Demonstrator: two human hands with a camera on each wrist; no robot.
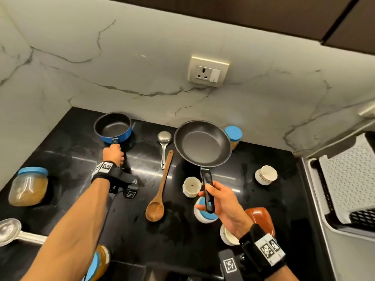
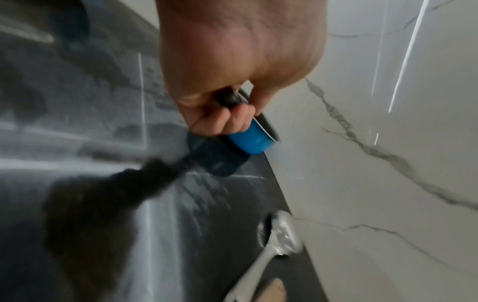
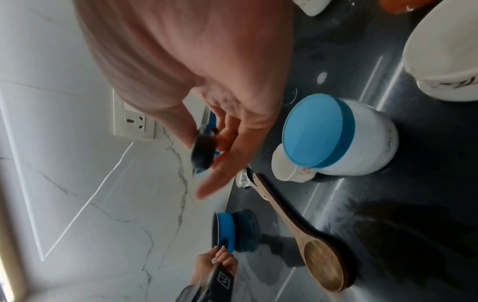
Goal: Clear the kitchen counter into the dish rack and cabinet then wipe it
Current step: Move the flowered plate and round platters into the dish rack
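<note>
Wooden spoon [image 1: 157,196] between jars, cups.

Black counter [image 1: 253,199]; white wall [image 1: 121,67] veined grey (marble pattern). Blue saucepan [image 1: 113,128], black inside. Black frying pan [image 1: 203,144]. Blue-lidded jars [image 1: 28,185]. Brown wooden spoon [image 1: 158,197].

The left arm reaches far forward, its hand [image 1: 113,154] curled tight in a closed grip. The right hand [image 1: 224,203] is raised nearer the body, fingers [image 3: 220,183] and thumb pinching.
</note>
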